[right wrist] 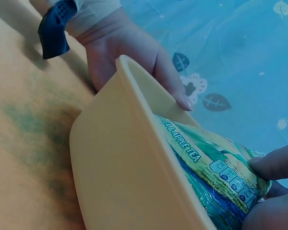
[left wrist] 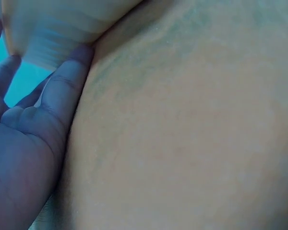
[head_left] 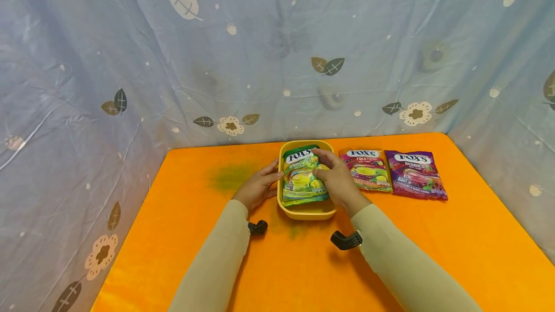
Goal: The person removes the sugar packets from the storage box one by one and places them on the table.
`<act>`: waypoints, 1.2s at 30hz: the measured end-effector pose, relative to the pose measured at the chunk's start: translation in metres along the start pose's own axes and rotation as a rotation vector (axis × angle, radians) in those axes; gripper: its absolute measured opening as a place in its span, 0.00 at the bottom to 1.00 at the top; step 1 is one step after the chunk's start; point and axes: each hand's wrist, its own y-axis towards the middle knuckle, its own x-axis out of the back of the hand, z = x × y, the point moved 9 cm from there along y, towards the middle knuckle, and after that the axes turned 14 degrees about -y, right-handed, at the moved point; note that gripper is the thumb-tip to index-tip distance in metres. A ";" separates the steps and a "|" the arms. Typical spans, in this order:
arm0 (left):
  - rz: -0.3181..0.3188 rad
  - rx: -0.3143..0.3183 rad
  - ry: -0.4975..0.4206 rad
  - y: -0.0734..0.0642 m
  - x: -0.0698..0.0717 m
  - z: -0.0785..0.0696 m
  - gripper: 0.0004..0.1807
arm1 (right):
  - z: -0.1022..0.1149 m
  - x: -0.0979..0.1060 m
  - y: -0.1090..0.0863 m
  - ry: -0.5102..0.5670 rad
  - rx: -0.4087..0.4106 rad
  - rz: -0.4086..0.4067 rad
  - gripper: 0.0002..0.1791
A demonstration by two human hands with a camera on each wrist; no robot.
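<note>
A yellow plastic tub [head_left: 305, 215] stands on the orange table. At its mouth lies a green Fox's Spring Tea candy bag [head_left: 301, 188], partly inside the tub, printed front facing up. My right hand [head_left: 341, 181] pinches the bag along its right edge; in the right wrist view, thumb and fingers grip a side of the bag [right wrist: 221, 167]. On the opposite side, my left hand [head_left: 257, 188] holds the tub, thumb at the rim and fingers against the outer wall. The left wrist view shows its fingers [left wrist: 65, 84] touching the tub wall [left wrist: 62, 33] low by the tabletop.
Just right of the tub lies a red Fox's Fruits bag [head_left: 368, 172], with a purple Fox's Berries bag [head_left: 417, 177] beside it. A patterned grey-blue curtain [head_left: 269, 61] hangs behind the table and along both sides. Green stains [head_left: 230, 176] mark the tabletop left of the tub.
</note>
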 end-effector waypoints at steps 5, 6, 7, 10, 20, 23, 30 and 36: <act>0.003 -0.001 -0.005 0.000 -0.002 0.000 0.39 | 0.001 0.005 0.000 0.039 -0.005 -0.006 0.33; 0.000 0.000 -0.008 0.001 -0.002 0.001 0.39 | 0.001 0.007 0.000 0.043 -0.005 -0.009 0.33; -0.002 0.001 -0.012 0.001 -0.002 0.001 0.39 | 0.001 0.009 0.000 0.043 -0.004 -0.013 0.33; -0.006 0.003 -0.013 0.001 -0.001 0.001 0.38 | -0.001 0.015 0.000 0.043 -0.003 -0.022 0.33; 0.005 -0.007 -0.004 0.001 -0.001 0.001 0.38 | 0.000 0.023 -0.003 0.039 -0.012 -0.031 0.32; 0.005 -0.007 -0.003 0.001 -0.001 0.002 0.38 | 0.001 0.026 -0.006 0.033 -0.013 -0.040 0.31; 0.001 -0.007 0.001 0.001 0.000 0.002 0.38 | 0.002 0.037 -0.009 0.048 0.000 -0.064 0.28; 0.014 -0.010 0.003 0.000 0.000 0.002 0.39 | 0.000 0.047 -0.012 0.073 0.000 -0.090 0.27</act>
